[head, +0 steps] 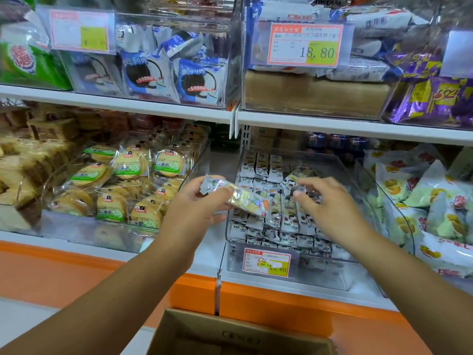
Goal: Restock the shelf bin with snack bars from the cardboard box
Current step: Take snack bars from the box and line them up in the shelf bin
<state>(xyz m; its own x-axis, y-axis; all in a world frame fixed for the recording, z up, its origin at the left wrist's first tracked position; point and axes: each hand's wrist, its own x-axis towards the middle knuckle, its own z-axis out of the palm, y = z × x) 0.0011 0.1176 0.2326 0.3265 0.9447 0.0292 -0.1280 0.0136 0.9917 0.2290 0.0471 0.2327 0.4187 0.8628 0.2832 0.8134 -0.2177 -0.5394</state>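
Your left hand (197, 203) grips a few snack bars (243, 198) at the left edge of the shelf bin (320, 267), a ready supply. Your right hand (327, 201) is over the bin, its fingers (299, 193) apparently pinching one bar to seat it in a row; blur obscures this. The cardboard box (230, 336) sits near, below.

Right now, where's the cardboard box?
The cardboard box sits at the bottom middle of the head view, by the orange shelf base, below the snack bar bin.

Just one head-worn wide-angle view, facing forward and a bit down, right up close to the shelf bin (332, 270).
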